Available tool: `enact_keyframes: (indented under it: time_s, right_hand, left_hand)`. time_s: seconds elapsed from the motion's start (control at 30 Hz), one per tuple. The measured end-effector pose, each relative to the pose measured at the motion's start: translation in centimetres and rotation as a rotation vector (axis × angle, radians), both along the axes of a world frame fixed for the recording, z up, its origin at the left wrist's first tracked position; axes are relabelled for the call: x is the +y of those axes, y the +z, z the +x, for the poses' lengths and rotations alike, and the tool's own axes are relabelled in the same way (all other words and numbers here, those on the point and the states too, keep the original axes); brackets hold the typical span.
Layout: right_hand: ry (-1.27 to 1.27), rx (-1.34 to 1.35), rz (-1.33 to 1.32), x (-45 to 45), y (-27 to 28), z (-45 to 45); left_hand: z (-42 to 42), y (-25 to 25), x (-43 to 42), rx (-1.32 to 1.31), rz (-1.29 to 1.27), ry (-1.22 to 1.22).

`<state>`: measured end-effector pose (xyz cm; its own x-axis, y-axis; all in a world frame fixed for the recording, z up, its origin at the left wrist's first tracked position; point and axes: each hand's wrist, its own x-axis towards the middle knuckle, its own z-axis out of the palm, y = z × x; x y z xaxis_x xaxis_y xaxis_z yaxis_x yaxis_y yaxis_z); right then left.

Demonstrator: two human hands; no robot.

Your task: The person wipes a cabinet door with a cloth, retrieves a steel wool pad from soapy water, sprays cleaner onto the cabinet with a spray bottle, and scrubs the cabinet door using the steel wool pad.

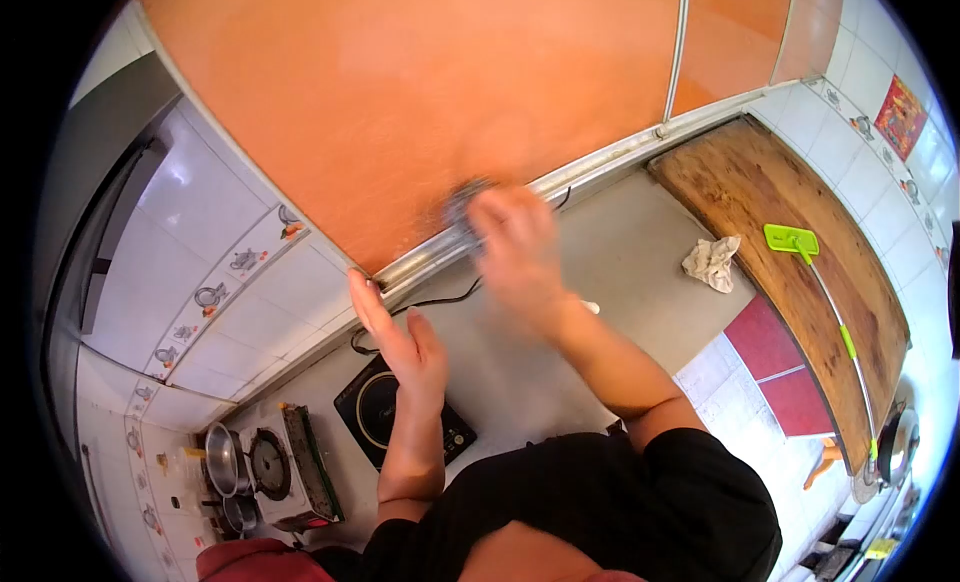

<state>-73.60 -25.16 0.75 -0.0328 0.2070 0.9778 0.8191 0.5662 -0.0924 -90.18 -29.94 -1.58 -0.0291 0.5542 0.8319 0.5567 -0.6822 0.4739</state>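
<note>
My right hand [515, 247], blurred by motion, is closed on a dark grey scrubber [466, 204], which touches the lower part of an orange cabinet panel [420, 92] just above its metal rail [600, 170]. Faint wet or soapy streaks show on the panel around the scrubber. Near the left end of the rail, my left hand [405, 332] is raised with its fingers stretched and its thumb apart, holding nothing. Its fingertips are at the panel's lower corner; whether they touch it is unclear.
Below lie a black induction cooker [378, 407] with a cable and, at the lower left, a gas stove [270, 464] beside metal pots [226, 460]. A crumpled cloth [712, 263] sits by a wooden board [800, 232], on which a green-headed mop [792, 240] rests.
</note>
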Motion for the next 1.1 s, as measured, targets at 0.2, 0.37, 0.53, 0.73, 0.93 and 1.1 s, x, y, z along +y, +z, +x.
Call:
enact_keyframes:
  time_s: [0.2, 0.37, 0.53, 0.73, 0.93, 1.1]
  right_hand:
    - [-0.287, 0.216, -0.046, 1.4, 0.1, 4.5]
    - [0.07, -0.13, -0.023, -1.8, 0.4, -4.9]
    - [-0.183, 0.124, -0.038, 0.0, 1.4, 0.5]
    - [0.177, 0.033, -0.079, -1.0, 0.7, -5.0]
    - [-0.2, -0.047, -0.076, -0.7, 1.0, -2.7]
    - [0.163, -0.214, -0.133, -3.3, 2.5, -5.4]
  left_hand:
    - [-0.3, 0.2, -0.4, -0.02, -0.057, -0.02]
    - [-1.1, 0.3, -0.2, -0.033, -0.074, -0.048]
    - [-1.8, 0.7, -0.5, 0.0, -0.066, -0.066]
    - [-1.3, 0.9, -0.5, -0.057, -0.088, -0.124]
    - [-1.9, 1.0, -0.7, -0.049, -0.077, -0.109]
    - [-2.2, 1.5, -0.5, -0.099, -0.104, -0.204]
